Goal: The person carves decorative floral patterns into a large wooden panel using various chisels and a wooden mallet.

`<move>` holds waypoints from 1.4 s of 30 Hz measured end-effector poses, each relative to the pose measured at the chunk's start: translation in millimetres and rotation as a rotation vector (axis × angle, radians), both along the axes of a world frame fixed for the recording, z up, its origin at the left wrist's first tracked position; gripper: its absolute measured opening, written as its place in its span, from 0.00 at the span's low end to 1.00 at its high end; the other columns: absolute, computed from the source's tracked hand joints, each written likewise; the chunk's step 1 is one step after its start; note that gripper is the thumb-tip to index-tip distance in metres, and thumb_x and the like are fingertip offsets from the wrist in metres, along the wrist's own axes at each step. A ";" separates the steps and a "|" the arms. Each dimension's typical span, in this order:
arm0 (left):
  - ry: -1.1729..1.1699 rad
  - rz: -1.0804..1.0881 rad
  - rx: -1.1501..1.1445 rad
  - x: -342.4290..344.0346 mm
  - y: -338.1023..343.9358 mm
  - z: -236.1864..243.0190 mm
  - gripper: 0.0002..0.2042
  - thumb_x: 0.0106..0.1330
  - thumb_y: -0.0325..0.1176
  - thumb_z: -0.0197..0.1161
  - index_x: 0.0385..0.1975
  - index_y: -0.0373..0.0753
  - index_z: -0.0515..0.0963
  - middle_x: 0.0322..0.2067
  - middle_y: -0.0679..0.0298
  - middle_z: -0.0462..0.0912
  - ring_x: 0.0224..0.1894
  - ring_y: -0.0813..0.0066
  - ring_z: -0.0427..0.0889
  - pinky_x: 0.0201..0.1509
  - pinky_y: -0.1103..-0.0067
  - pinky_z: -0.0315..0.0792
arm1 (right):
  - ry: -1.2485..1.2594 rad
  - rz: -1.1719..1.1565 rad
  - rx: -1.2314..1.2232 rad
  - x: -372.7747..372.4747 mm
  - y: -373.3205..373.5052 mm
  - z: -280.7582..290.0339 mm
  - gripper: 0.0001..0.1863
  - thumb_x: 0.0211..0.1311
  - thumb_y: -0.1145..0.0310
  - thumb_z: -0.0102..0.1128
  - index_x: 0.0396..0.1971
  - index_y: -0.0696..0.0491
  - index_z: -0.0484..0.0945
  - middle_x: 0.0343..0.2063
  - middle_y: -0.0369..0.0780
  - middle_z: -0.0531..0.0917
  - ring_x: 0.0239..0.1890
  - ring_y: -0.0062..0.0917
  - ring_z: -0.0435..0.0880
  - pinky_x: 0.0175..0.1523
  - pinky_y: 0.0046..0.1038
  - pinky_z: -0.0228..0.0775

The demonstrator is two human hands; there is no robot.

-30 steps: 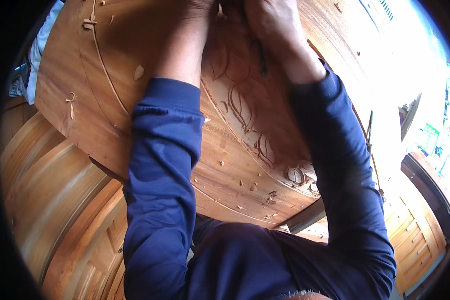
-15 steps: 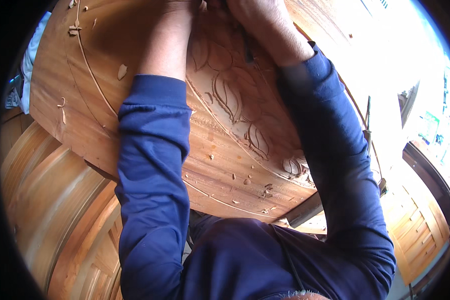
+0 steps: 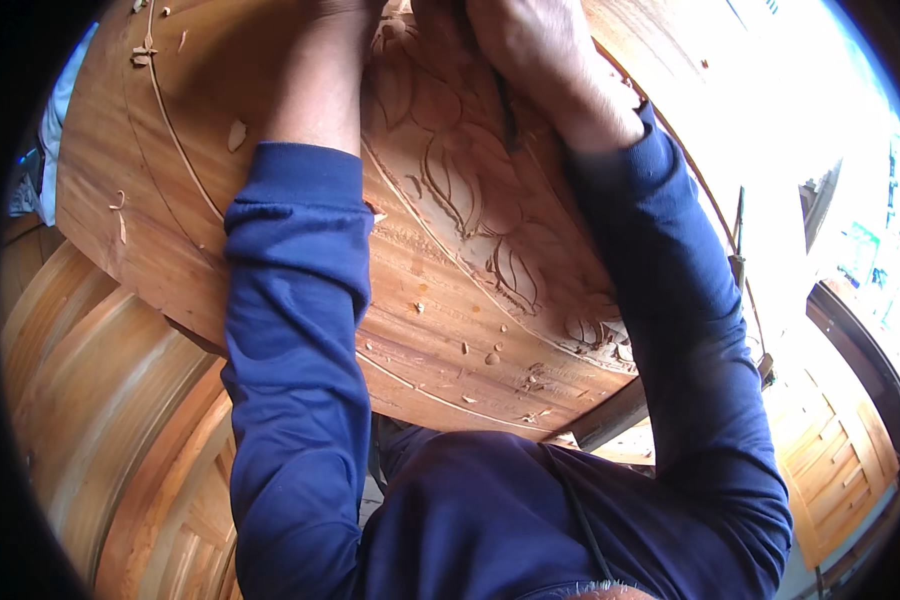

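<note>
Across a broad wooden panel (image 3: 420,350) runs a carved band of leaves and petals (image 3: 460,190). My right hand (image 3: 535,45) is closed over the band's far end, its fingertips mostly hidden. From beneath it sticks out a dark, slim carving tool (image 3: 508,115), seen only in part and in shadow. My left hand (image 3: 345,8) reaches the top edge beside the carving; its fingers lie outside the picture. Both forearms in blue sleeves stretch over the panel.
Wood shavings (image 3: 143,55) and small chips lie scattered on the panel. Curved wooden pieces (image 3: 100,390) stand at the lower left. A slatted wooden panel (image 3: 835,450) is at the right, near a dark beam (image 3: 615,415) under the panel's near edge. Bright light washes out the upper right.
My right hand has shifted slightly right and toward me, and more of the dark tool shows below it. My left forearm has moved a little to the left.
</note>
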State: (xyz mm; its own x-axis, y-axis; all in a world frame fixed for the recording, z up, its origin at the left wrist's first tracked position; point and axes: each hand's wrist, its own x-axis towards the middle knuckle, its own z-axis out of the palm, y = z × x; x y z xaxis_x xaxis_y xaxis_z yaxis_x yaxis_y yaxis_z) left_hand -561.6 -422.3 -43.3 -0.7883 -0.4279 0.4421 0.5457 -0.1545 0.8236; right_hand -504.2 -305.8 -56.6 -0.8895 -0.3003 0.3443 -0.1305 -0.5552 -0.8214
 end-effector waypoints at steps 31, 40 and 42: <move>-0.216 -0.154 -0.098 32.1 -9.3 0.9 0.18 0.76 0.37 0.60 0.59 0.34 0.71 0.42 0.51 0.85 0.32 0.66 0.89 0.33 0.81 0.82 | -0.764 -0.624 0.924 294.0 175.0 120.2 0.33 0.62 0.81 0.68 0.68 0.54 0.73 0.52 0.38 0.82 0.37 0.13 0.82 0.39 0.16 0.73; -0.347 -0.185 -0.072 23.6 -13.8 11.2 0.15 0.77 0.39 0.59 0.59 0.43 0.74 0.35 0.66 0.80 0.27 0.80 0.80 0.31 0.85 0.73 | -0.404 -1.074 0.366 233.9 183.9 94.8 0.27 0.75 0.70 0.61 0.68 0.63 0.68 0.60 0.49 0.79 0.62 0.32 0.80 0.71 0.35 0.70; -0.347 -0.211 -0.067 11.4 -1.1 12.3 0.15 0.77 0.38 0.59 0.59 0.42 0.74 0.35 0.66 0.81 0.28 0.79 0.81 0.31 0.85 0.74 | -0.321 -1.040 0.314 189.9 169.7 79.3 0.22 0.78 0.62 0.57 0.62 0.62 0.73 0.56 0.51 0.82 0.61 0.36 0.81 0.71 0.42 0.70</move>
